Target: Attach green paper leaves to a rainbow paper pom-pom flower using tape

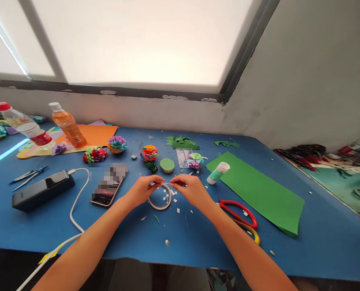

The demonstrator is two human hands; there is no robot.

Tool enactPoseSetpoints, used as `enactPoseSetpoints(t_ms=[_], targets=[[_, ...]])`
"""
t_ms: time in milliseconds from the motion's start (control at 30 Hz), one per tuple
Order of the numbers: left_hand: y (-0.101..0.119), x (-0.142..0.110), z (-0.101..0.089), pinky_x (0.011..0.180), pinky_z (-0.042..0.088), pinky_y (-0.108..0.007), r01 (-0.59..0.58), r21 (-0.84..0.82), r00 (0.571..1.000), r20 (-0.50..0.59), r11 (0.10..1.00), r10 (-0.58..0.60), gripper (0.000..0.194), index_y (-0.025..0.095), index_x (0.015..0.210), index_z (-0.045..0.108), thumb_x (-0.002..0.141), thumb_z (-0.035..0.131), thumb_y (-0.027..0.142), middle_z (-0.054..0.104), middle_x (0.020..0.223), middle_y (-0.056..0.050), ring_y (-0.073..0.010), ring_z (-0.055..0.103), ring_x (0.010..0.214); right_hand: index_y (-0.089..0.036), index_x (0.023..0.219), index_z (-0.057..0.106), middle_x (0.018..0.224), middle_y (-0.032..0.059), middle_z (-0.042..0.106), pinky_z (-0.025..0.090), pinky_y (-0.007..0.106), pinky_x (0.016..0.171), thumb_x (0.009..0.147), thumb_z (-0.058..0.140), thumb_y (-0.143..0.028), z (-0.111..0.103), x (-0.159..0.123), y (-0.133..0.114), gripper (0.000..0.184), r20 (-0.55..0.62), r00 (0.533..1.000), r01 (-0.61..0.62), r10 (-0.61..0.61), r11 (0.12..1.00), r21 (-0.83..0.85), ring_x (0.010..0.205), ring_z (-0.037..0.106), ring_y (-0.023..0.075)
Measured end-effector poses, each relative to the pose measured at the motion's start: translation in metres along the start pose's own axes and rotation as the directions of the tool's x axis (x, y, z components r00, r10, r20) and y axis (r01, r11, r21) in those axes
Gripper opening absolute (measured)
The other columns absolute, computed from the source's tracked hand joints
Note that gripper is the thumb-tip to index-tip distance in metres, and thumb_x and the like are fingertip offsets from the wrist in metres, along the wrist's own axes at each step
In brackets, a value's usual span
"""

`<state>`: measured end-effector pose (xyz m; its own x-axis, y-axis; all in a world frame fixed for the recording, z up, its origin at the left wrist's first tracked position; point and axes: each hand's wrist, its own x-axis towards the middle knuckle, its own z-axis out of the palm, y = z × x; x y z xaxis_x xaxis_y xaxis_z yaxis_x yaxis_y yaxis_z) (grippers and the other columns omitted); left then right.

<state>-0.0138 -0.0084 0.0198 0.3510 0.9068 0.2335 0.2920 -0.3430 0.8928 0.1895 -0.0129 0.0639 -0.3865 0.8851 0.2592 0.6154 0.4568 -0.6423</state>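
My left hand (pixel 144 188) and my right hand (pixel 192 188) meet over the middle of the table, each with thumb and forefinger pinched. A thin white strip (pixel 167 184) spans the small gap between their fingertips; its exact kind is too small to tell. Just beneath lies a roll of tape (pixel 160 208), a pale ring flat on the blue table (pixel 131 238). Small white paper scraps (pixel 178 210) are scattered in and around it. Beyond my fingers sits a round stack of green paper (pixel 167 165), near a multicoloured paper flower (pixel 148 153).
A glue stick (pixel 218 173) stands tilted beside green paper (pixel 258 190). Scissors (pixel 242 218) lie partly under my right forearm. Leftward are a phone (pixel 110 186), a black power bank (pixel 43 190) with a white cable (pixel 73 210), and two bottles (pixel 69 125).
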Motion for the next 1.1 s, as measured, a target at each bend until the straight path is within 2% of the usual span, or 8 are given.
enactPoseSetpoints(t_ms=[167,367,467,567,667,867,1000,1100], targets=[[0.004,0.0,-0.003,0.073,0.052,-0.028,0.039,0.019,0.999,-0.015,0.999,-0.039,0.023,0.019,0.099,0.064,0.082,0.054,0.03,0.073,0.09,-0.005,-0.0199,0.068,0.086,-0.018,0.089,0.066,0.082,0.0033,0.069,0.048,0.027,0.067,0.079,0.062,-0.018,0.008,-0.005,0.005,0.01,0.034,0.996,0.077,-0.078,0.996,0.035,0.074,0.063,0.0162],[0.007,0.0,-0.003,0.067,0.055,-0.028,0.104,0.028,0.994,-0.028,0.994,-0.103,0.036,0.018,0.111,0.059,0.082,0.058,0.038,0.075,0.091,-0.007,-0.0194,0.07,0.079,-0.02,0.079,0.058,0.074,0.0018,0.062,0.044,0.028,0.063,0.084,0.051,-0.018,0.011,-0.01,0.005,0.009,-0.02,0.994,0.112,-0.112,0.993,0.031,0.068,0.057,0.0156],[0.003,0.002,-0.011,0.07,0.055,-0.03,0.134,0.089,0.979,-0.168,0.987,-0.118,0.037,0.016,0.113,0.056,0.085,0.053,0.04,0.072,0.103,-0.01,-0.0194,0.069,0.083,-0.021,0.076,0.053,0.068,-0.0007,0.058,0.043,0.027,0.059,0.082,0.052,-0.018,0.012,-0.014,0.002,0.007,-0.041,0.992,0.118,-0.116,0.992,0.044,0.062,0.054,0.0142],[-0.007,0.005,-0.021,0.072,0.054,-0.034,0.193,0.21,0.927,-0.358,0.959,-0.108,0.032,0.014,0.106,0.057,0.088,0.047,0.038,0.068,0.105,-0.013,-0.0205,0.067,0.083,-0.022,0.084,0.053,0.072,-0.0006,0.059,0.045,0.026,0.06,0.084,0.051,-0.022,0.012,-0.017,-0.001,0.001,-0.079,0.991,0.113,-0.106,0.99,0.081,0.064,0.056,0.0138],[-0.016,0.009,-0.023,0.074,0.053,-0.038,0.228,0.345,0.906,-0.418,0.91,-0.068,0.025,0.015,0.102,0.058,0.084,0.053,0.032,0.066,0.101,-0.011,-0.0221,0.065,0.082,-0.023,0.095,0.051,0.081,0.0015,0.06,0.05,0.028,0.064,0.084,0.053,-0.028,0.011,-0.016,0.0,0.013,-0.141,0.987,0.094,-0.076,0.988,0.125,0.069,0.058,0.0151],[-0.017,0.031,-0.015,0.098,0.044,-0.042,0.124,0.585,0.955,-0.289,0.802,0.063,0.028,0.018,0.099,0.059,0.072,0.066,0.014,0.055,0.124,-0.012,-0.028,0.051,0.117,-0.022,0.097,0.05,0.08,0.0016,0.056,0.052,0.031,0.064,0.082,0.054,-0.029,0.011,-0.012,0.004,0.017,-0.227,0.974,0.061,-0.014,0.977,0.202,0.068,0.057,0.0159],[-0.012,0.046,-0.017,0.098,0.043,-0.04,0.0,0.662,0.983,-0.138,0.75,0.122,0.018,0.018,0.085,0.06,0.07,0.067,0.012,0.061,0.111,-0.01,-0.0263,0.055,0.11,-0.022,0.095,0.051,0.077,0.0004,0.054,0.051,0.031,0.065,0.08,0.055,-0.028,0.009,-0.012,0.003,0.017,-0.247,0.969,0.061,0.004,0.965,0.255,0.069,0.056,0.0159],[-0.013,0.049,-0.015,0.093,0.045,-0.041,-0.043,0.677,0.984,-0.097,0.734,0.147,0.011,0.018,0.08,0.059,0.071,0.065,0.013,0.064,0.093,-0.008,-0.0258,0.058,0.099,-0.022,0.095,0.051,0.076,-0.0003,0.052,0.051,0.031,0.066,0.079,0.056,-0.028,0.008,-0.011,0.003,0.017,-0.252,0.968,0.062,0.015,0.953,0.295,0.07,0.055,0.0157]])
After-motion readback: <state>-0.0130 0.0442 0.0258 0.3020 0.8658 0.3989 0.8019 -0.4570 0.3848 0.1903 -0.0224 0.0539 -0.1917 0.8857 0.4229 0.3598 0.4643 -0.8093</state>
